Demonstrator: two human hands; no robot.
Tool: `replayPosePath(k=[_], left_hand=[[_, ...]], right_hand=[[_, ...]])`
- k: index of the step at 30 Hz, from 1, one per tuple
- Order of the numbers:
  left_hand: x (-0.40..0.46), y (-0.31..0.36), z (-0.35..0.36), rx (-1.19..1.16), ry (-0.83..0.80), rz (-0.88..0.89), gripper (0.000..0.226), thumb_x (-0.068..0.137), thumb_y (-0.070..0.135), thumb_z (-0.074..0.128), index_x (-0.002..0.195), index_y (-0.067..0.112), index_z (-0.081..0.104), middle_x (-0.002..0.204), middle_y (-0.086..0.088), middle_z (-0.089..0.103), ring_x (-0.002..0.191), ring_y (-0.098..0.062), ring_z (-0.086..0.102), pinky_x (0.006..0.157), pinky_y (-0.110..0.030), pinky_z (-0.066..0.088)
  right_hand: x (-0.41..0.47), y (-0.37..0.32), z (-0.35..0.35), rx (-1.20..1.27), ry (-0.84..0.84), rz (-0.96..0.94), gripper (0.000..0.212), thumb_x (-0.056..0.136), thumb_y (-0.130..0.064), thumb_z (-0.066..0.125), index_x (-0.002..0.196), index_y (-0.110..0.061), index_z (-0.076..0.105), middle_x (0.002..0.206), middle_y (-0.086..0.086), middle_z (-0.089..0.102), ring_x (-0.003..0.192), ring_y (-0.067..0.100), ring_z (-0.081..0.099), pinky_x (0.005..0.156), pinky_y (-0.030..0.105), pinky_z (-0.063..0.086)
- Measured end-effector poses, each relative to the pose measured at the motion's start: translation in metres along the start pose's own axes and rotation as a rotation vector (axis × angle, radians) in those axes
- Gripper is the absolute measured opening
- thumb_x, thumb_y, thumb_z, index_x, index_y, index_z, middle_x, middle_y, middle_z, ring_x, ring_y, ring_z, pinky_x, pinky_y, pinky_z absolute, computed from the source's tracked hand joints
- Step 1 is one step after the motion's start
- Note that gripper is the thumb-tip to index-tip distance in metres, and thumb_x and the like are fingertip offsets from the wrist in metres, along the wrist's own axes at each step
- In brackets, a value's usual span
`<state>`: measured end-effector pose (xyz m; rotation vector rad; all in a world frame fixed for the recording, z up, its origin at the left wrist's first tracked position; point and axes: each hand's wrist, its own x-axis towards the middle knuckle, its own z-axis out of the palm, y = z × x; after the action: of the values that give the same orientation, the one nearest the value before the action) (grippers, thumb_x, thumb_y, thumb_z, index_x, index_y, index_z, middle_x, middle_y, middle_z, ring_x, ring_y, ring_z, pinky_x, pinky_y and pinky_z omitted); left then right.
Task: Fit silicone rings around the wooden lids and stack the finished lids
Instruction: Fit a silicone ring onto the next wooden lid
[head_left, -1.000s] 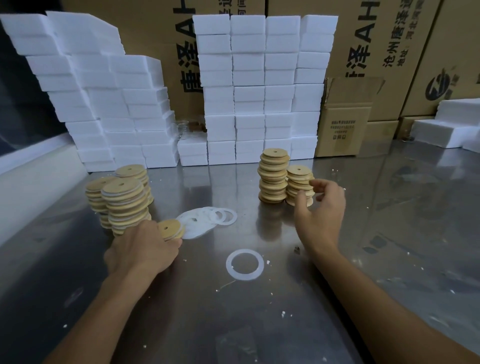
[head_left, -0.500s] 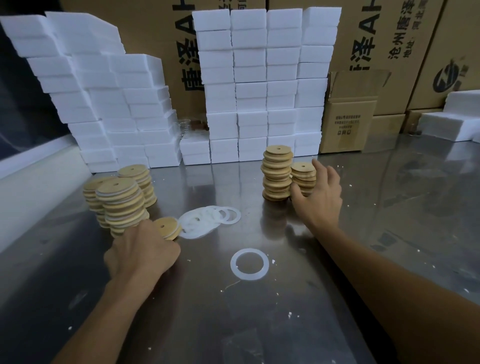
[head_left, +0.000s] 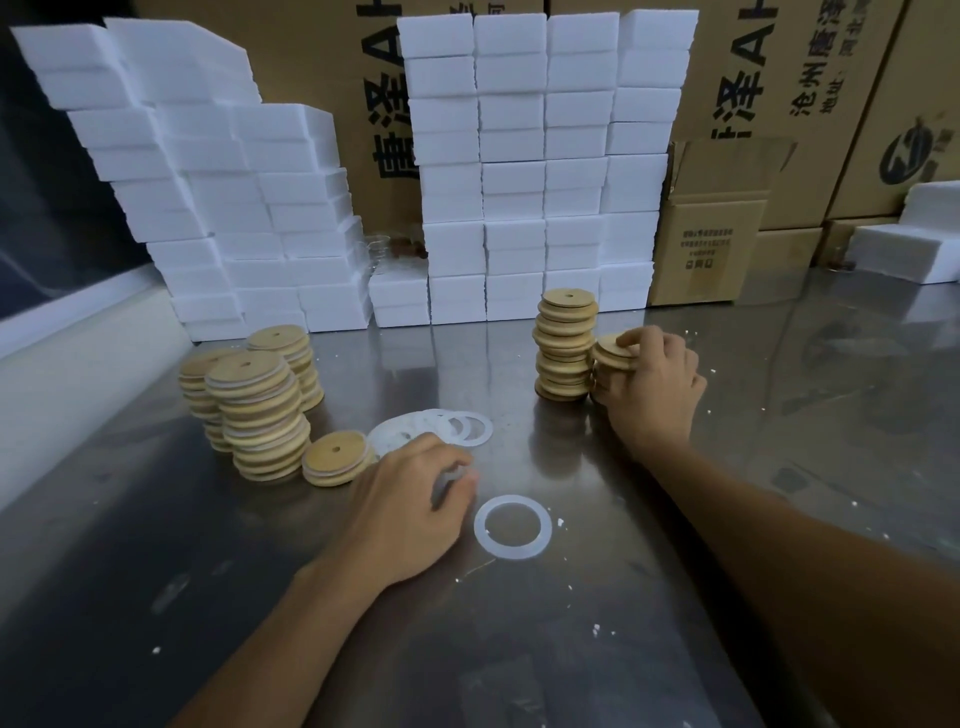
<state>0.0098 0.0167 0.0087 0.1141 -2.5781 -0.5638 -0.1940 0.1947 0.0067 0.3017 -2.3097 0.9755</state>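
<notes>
Right hand (head_left: 652, 384) curled over the short stack of bare lids (head_left: 610, 364) toward the bench's (head_left: 571, 649) far edge, fingers on the top lid, probably to lift one for fitting. Left hand (head_left: 410, 506) curled beside the loose ring (head_left: 512, 526) mid-bench, something pale at its fingertips, grip unclear. Ringed lids (head_left: 257, 410) stacked toward the left edge, spare rings (head_left: 436, 428) heaped beside them within reach.

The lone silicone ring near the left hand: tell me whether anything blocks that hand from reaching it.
Nothing visible does. The ring lies flat on bare table just right of the left hand, with only small white crumbs nearby.
</notes>
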Motion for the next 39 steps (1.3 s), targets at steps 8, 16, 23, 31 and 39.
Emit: replayPosePath(k=[8,16,23,31,39], left_hand=[[0.001,0.013,0.006,-0.098,-0.131,-0.054,0.014,0.085,0.024,0.071,0.075,0.025,0.061,0.08,0.012,0.055,0.075,0.003,0.051,0.065,-0.009,0.038],[0.003,0.008,0.01,0.014,-0.018,-0.042,0.017,0.094,0.015,0.053,0.078,0.02,0.051,0.08,0.012,0.05,0.077,-0.009,0.048,0.063,-0.021,0.033],[0.004,0.002,0.011,-0.32,0.174,-0.206,0.027,0.092,0.004,0.056,0.078,0.026,0.053,0.07,0.005,0.062,0.064,-0.008,0.057,0.062,-0.025,0.048],[0.002,0.003,0.0,-0.883,0.201,-0.41,0.023,0.089,-0.001,0.063,0.092,0.02,0.07,0.077,-0.002,0.076,0.066,-0.011,0.068,0.07,-0.038,0.054],[0.003,0.008,0.0,-0.99,0.261,-0.359,0.014,0.087,-0.001,0.066,0.086,0.011,0.071,0.077,-0.005,0.076,0.056,-0.007,0.062,0.049,-0.019,0.048]], right_hand=[[-0.012,-0.001,-0.013,0.186,0.118,0.033,0.04,0.074,0.004,0.055,0.112,-0.01,0.054,0.118,0.015,0.052,0.108,0.035,0.046,0.087,0.04,0.035],[-0.04,-0.015,-0.027,0.443,0.091,0.073,0.031,0.079,0.001,0.058,0.103,-0.016,0.048,0.11,0.009,0.055,0.097,0.027,0.052,0.081,0.036,0.044],[-0.073,-0.05,-0.031,0.893,-0.245,0.108,0.034,0.094,-0.011,0.057,0.09,-0.042,0.043,0.076,-0.007,0.068,0.054,0.018,0.066,0.049,0.027,0.052],[-0.08,-0.059,-0.031,0.932,-0.563,0.149,0.031,0.087,0.01,0.051,0.093,-0.017,0.066,0.105,0.006,0.07,0.081,0.026,0.07,0.063,0.027,0.057],[-0.086,-0.065,-0.032,0.848,-0.663,-0.011,0.021,0.096,-0.03,0.063,0.084,-0.016,0.074,0.083,0.003,0.071,0.074,0.013,0.063,0.066,0.041,0.056]])
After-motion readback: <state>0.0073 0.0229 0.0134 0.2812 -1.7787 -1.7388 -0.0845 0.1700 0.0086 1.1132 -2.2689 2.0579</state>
